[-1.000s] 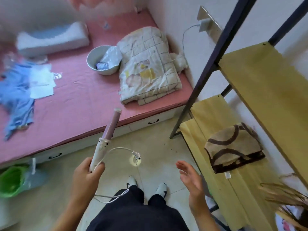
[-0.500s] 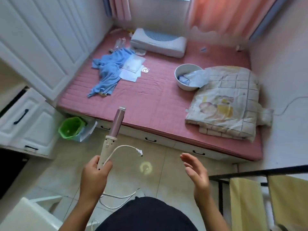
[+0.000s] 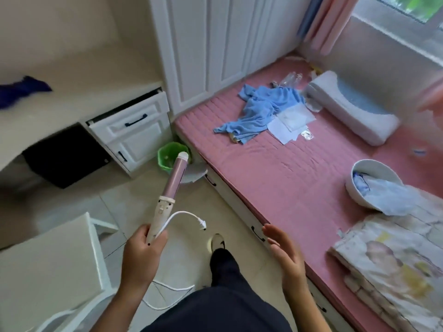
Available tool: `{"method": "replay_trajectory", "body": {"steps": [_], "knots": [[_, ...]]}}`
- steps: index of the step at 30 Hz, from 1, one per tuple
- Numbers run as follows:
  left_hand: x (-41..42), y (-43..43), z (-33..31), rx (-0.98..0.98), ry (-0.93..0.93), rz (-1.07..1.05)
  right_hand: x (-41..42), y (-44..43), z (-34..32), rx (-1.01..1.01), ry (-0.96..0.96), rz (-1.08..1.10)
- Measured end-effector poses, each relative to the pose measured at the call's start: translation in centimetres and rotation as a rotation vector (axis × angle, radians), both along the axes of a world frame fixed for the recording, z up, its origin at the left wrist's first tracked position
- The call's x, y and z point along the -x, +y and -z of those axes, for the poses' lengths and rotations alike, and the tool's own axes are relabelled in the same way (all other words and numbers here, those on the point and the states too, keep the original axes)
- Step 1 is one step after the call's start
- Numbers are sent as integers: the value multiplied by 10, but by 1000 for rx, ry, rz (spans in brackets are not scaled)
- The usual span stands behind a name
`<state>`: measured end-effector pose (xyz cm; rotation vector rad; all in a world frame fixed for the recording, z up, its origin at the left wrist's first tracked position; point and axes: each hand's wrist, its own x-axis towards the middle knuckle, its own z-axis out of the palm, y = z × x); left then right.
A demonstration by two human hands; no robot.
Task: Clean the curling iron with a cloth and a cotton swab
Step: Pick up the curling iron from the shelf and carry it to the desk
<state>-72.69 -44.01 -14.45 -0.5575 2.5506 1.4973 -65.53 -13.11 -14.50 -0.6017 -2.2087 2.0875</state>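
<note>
Head view, looking down: bed (image 3: 299, 188) is taking up the right half of the scene and is serving as reference. Light blue cloth (image 3: 261, 113) is lying crumpled on the bed's far end, well apart from both hands. Curling iron (image 3: 167, 195) is standing off the bed over the floor. Its long axis is running up and away, and its tip is pointing toward the bed's far corner by the green bin (image 3: 171, 155). Left hand (image 3: 143, 255) is gripping the handle end, fingers wrapped round it. Right hand (image 3: 285, 250) is hovering just beside the bed's floor-side edge, fingers straight, holding nothing. Judgement: the right hand is sitting nearer the bed, so the reach for the cloth is falling to it, forward and away. Plug (image 3: 202, 223) is dangling between the iron and the bed. The cord's lower loop is running behind the leg, partly hidden. Cotton swab is not showing anywhere. Papers (image 3: 290, 123) beside the cloth are reading too small to identify.
</note>
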Motion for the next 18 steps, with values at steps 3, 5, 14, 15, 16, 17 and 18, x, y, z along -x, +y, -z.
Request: {"method": "replay_trajectory", "body": {"steps": [3,5,14,15,16,17,18], "knots": [[32,-5,-1,16,-11,-100,66,-2,5,16,0,-98],[53,-6,-3,10,-18,-179,111,-7,6,37,-12,-177],[125,-25,-23,21,-36,-428,267,-47,12,126,-18,-459],[129,-30,-26,13,-32,-459,279,-53,13,124,-16,-482],[134,-37,-28,8,-25,-488,291,-60,13,122,-18,-508],[138,-45,-28,8,-18,-516,305,-70,14,119,-25,-535],[143,-53,-28,8,-11,-542,318,-80,14,116,-34,-563]]}}
